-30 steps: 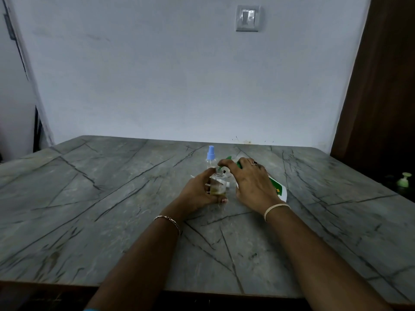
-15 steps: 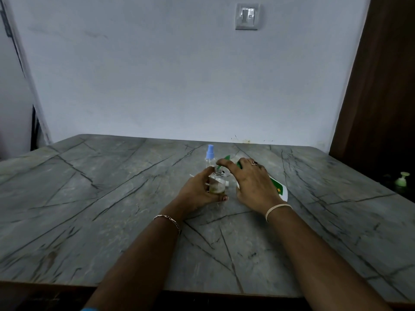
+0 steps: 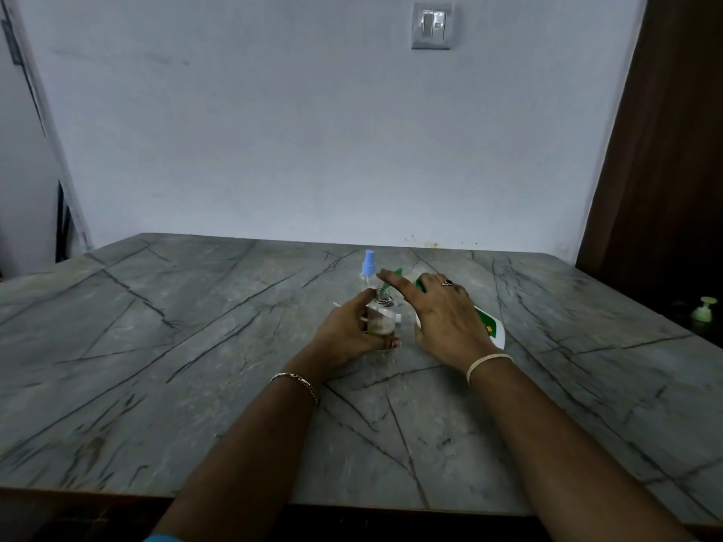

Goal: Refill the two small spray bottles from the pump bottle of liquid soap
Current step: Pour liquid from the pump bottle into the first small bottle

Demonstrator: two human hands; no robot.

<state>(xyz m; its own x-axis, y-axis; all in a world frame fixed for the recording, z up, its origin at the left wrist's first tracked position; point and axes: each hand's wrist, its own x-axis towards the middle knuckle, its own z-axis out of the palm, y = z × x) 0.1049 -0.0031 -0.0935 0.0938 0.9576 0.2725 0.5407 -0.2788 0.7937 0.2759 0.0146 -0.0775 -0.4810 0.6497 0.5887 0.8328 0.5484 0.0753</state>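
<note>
The uncapped spray bottle (image 3: 380, 315), part-filled, is gripped upright on the surface (image 3: 195, 346) by the left hand (image 3: 348, 330) while the pump bottle (image 3: 487, 326) is pressed under the right hand (image 3: 442, 311); the blue-capped bottle (image 3: 367, 269) just beyond appears untouched.

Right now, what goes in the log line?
left hand: holds open spray bottle | right hand: on pump bottle | blue-capped bottle: behind, capped

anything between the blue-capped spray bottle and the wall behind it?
No. In the head view, only bare table runs from the blue-capped spray bottle to the wall.
</note>
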